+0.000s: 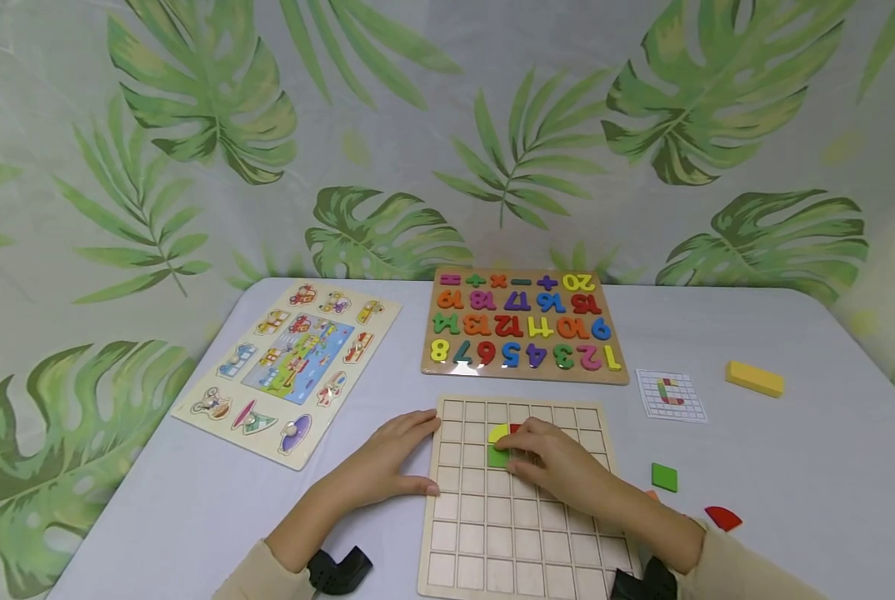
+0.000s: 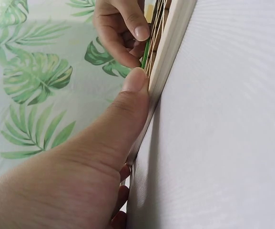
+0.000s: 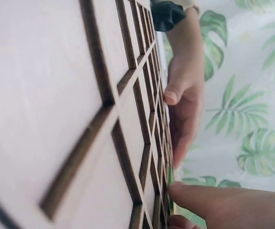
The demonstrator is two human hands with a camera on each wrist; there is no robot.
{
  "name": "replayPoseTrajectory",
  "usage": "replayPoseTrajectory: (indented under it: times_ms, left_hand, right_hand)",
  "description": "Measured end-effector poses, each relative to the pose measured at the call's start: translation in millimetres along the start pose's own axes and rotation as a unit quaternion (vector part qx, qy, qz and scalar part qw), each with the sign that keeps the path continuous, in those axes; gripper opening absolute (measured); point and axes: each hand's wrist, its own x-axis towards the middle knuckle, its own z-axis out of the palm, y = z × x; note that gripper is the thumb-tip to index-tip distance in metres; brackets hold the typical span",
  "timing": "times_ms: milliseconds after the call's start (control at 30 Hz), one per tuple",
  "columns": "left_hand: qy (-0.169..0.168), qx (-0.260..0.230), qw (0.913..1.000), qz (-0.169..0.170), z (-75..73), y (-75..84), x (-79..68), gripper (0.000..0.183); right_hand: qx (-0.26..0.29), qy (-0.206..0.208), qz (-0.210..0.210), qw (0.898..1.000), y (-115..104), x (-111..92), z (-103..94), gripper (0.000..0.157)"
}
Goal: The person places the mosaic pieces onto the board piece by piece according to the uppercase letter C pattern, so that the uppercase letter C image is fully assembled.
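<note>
A wooden grid board (image 1: 485, 533) lies in front of me. My left hand (image 1: 387, 462) rests along its left edge, thumb and fingers spread; in the left wrist view its thumb (image 2: 135, 81) touches the board's rim. With thumb and index finger, my right hand (image 1: 567, 471) pinches a green square tile (image 1: 497, 458) at a cell in the upper middle of the grid. Just above that tile sits a yellow rounded tile (image 1: 497, 432), and a red tile (image 1: 516, 428) is beside it, partly hidden by the right hand.
Behind the board stands a number puzzle (image 1: 526, 325); a picture puzzle (image 1: 290, 367) lies left. At right are a pattern card (image 1: 671, 396), a yellow block (image 1: 754, 378), a loose green square (image 1: 664, 477) and a red quarter-circle tile (image 1: 722, 517). An orange piece (image 1: 652, 494) is mostly hidden by the right forearm.
</note>
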Motion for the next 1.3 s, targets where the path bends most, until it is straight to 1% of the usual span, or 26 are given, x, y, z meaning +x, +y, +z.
replayPoseTrajectory:
  times_ms: [67,133,233,300,400,433,567,633,700,800,1000,1067,1167,1300]
  left_hand:
    - [0.000,0.001,1.0000,0.000,0.4,-0.3,0.1,0.090]
    - [-0.001,0.000,1.0000,0.000,0.4,-0.1,0.3,0.090]
    - [0.000,-0.001,1.0000,0.001,0.3,0.1,0.5,0.089]
    - [0.000,0.000,1.0000,0.001,0.2,0.1,0.6,0.089]
    - [0.000,0.001,1.0000,0.001,0.2,-0.4,0.6,0.089]
    - [-0.001,0.001,1.0000,0.001,0.4,-0.7,0.6,0.089]
    - [-0.003,0.000,1.0000,0.000,0.5,-1.5,0.6,0.090]
    - [-0.002,0.001,1.0000,-0.001,0.7,-1.8,0.7,0.090]
    - [-0.002,0.001,1.0000,0.000,0.6,-1.6,0.8,0.090]
    - [-0.003,0.000,1.0000,0.000,0.5,-1.4,0.7,0.089]
    - [-0.002,0.001,1.0000,-0.001,-0.1,-1.6,0.0,0.090]
    - [-0.002,0.000,1.0000,-0.002,-0.2,-1.6,-0.2,0.089]
    - [-0.004,-0.003,1.0000,-0.003,-0.6,-1.3,-0.5,0.089]
    - [-0.006,-0.006,1.0000,-0.003,-1.0,-0.7,-0.3,0.088]
  right_hand:
    - [0.014,-0.008,0.008,1.000,-1.4,-2.7,-3.0,0.029]
    - [0.031,-0.008,0.015,0.999,-2.8,-6.5,-7.1,0.032]
    - [0.038,0.015,0.010,0.999,-4.5,-12.7,-15.1,0.036]
    - [0.028,0.040,-0.003,0.999,-4.5,-17.6,-21.3,0.038]
    - [-0.001,0.082,-0.030,0.996,-3.4,-27.4,-31.8,0.040]
    - [-0.007,0.091,-0.032,0.995,-2.9,-31.5,-35.8,0.041]
    - [-0.038,0.120,-0.030,0.992,1.0,-49.9,-50.5,0.044]
    - [-0.056,0.129,-0.016,0.990,4.8,-59.3,-55.8,0.045]
    - [-0.073,0.139,-0.008,0.988,11.2,-68.2,-58.6,0.046]
    - [-0.083,0.151,0.004,0.985,22.5,-80.8,-60.6,0.047]
    - [-0.080,0.172,0.022,0.982,46.7,-102.3,-60.4,0.048]
    - [-0.084,0.173,0.029,0.981,54.3,-106.7,-60.1,0.047]
    - [-0.092,0.164,0.048,0.981,64.9,-111.5,-59.5,0.043]
    - [-0.100,0.164,0.063,0.979,74.7,-113.2,-58.6,0.037]
